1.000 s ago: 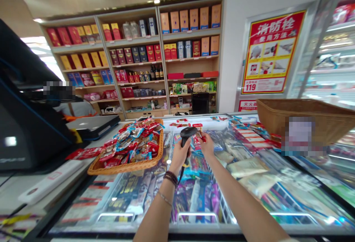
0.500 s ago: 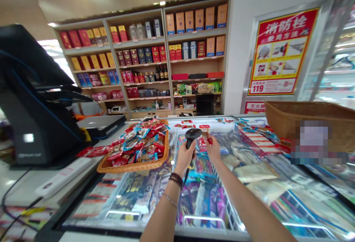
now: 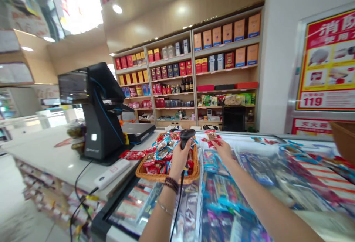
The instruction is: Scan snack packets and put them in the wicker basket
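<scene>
My left hand [image 3: 179,160] is wrapped round the handle of a black barcode scanner [image 3: 188,134], whose cable hangs down past the wrist. It is in front of a wicker basket [image 3: 163,177] heaped with small red and blue snack packets [image 3: 163,149]. To the right, my right hand [image 3: 222,149] pinches a small red packet [image 3: 212,136] by its lower edge, above the glass top of a freezer [image 3: 246,138]. The scanner and the held packet are apart.
On the left counter stand a black cash register [image 3: 100,123], a flat dark scale [image 3: 138,132] and a white power strip [image 3: 112,173]. More packets [image 3: 302,151] and a brown basket [image 3: 344,146] are at the right. Shelves of boxes [image 3: 177,68] line the back.
The view has turned left. My left hand has moved with the scanner to the front of the packet basket. My right hand, still holding the packet, is farther from the scanner.
</scene>
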A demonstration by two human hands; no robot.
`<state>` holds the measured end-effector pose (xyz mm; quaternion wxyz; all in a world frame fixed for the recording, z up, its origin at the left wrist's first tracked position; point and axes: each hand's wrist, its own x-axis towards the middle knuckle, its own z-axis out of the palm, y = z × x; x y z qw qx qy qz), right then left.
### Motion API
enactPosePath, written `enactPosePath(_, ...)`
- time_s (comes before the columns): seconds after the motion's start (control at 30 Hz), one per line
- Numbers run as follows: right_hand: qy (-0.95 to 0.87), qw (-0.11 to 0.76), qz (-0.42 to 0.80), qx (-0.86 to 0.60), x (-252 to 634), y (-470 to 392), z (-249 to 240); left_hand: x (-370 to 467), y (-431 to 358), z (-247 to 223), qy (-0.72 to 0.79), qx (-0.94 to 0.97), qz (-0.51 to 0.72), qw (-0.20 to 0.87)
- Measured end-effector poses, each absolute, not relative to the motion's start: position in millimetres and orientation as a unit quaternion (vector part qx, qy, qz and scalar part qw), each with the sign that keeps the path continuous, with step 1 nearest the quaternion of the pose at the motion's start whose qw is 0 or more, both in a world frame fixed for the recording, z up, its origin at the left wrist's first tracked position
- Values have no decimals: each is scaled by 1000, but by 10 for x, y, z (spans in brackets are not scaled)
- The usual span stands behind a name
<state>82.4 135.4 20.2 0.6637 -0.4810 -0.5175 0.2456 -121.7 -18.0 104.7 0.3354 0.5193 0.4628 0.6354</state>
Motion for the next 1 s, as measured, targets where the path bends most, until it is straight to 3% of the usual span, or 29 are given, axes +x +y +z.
enactPosePath(0.23,-601,602,278,-447,-213,1607,640,-1975,-215,995,530,484,650,250)
enactPosePath(0.43,-649,576,292,-402,-594,1542,662,-2199,-348,878,549,468,651,237)
enactPosePath(0.77,-660,532,156,-506,784,1294,-15,-1421,-353,811,485,502,638,325)
enactPosePath(1.0,-623,483,138,-600,1810,1478,-173,-524,-198,743,434,508,622,408)
